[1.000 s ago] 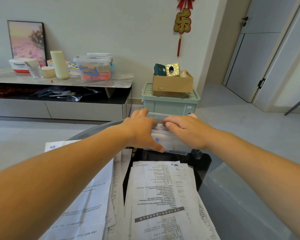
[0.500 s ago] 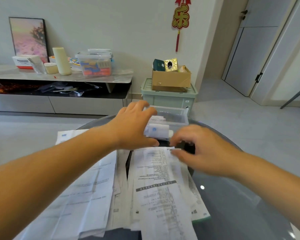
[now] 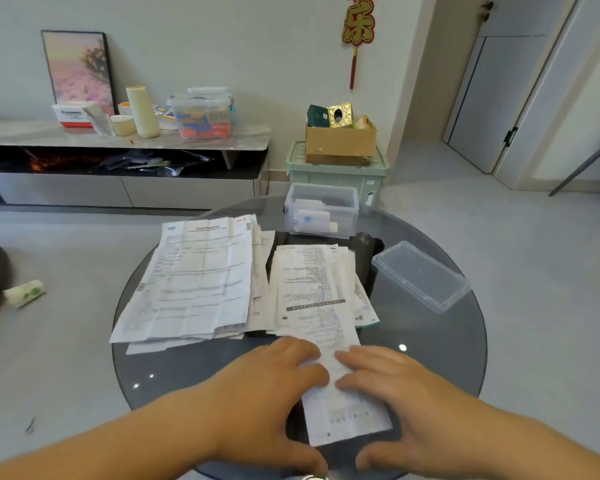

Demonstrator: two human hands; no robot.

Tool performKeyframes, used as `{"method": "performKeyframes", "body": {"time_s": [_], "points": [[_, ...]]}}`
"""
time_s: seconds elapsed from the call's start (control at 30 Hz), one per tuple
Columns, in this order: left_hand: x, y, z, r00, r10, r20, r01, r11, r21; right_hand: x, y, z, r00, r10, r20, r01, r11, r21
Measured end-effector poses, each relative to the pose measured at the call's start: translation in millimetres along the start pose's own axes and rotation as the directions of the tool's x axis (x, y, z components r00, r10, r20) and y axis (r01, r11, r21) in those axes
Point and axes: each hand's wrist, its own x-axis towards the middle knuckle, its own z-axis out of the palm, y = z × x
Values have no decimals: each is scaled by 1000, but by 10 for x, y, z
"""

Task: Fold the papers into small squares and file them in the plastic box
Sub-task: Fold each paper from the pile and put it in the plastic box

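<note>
"乐" on red-gold wall ornament (image 3: 358, 24)

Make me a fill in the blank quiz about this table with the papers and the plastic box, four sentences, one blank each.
The plastic box already holds several ____ papers.
Its lid lies on the table to the ____ of the paper stacks.
The long paper nearest the person is touched by ____ of the person's hands: the left hand and right hand.
The table is ____ in shape.
Missing words: folded, right, both, round.

Glossy dark glass table (image 3: 430, 344); matt creased paper sheets (image 3: 201, 278); clear smooth plastic box (image 3: 321, 211); clear plastic lid (image 3: 421, 273).
</note>
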Motion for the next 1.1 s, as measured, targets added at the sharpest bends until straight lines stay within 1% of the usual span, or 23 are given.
{"method": "performKeyframes", "body": {"time_s": [0.03,0.1,0.2,0.33,0.4,0.43,0.53,0.6,0.7,0.77,0.83,0.9,0.97,1.1], "points": [[-32,44,26,1000,4,-8,-4,1000,8,-44,-58,16,1000,25,3,-25,999,23],[-87,124,88,1000,-11,-19,11,1000,-3,-107,-156,80,1000,21,2,-21,1000,13],[-175,191,191,998,-6,-56,5,1000,-10,-195,-212,181,998,-32,-52,29,998,-59],[-241,259,285,995,-11,-97,11,1000,-5,-241,-229,252,995,-39,-90,31,995,-92],[-253,260,296,995,-31,-97,26,998,-48,-237,-228,270,992,-41,-121,29,995,-99],[-251,245,279,994,-41,-102,31,994,-101,-228,-223,268,989,-42,-143,29,995,-90],[-242,196,226,990,-81,-119,40,949,-313,-221,-231,249,985,7,-171,-3,1000,27],[-230,161,184,980,-144,-135,74,902,-426,-214,-226,204,981,82,-174,-57,987,148],[-183,113,120,950,-277,-146,144,801,-581,-136,-217,137,955,231,-186,-152,920,361],[-114,87,93,923,-350,-158,186,766,-615,-35,-199,110,917,329,-225,-193,860,472],[-35,68,97,898,-409,-163,235,759,-607,80,-162,106,886,391,-248,-222,829,514],[41,43,124,873,-457,-169,297,774,-560,187,-131,123,872,410,-268,-250,843,476],[97,9,149,847,-495,-194,342,786,-514,255,-127,143,864,414,-286,-285,871,399],[166,-60,155,813,-539,-220,382,780,-496,338,-147,179,859,406,-312,-341,908,242]]}}
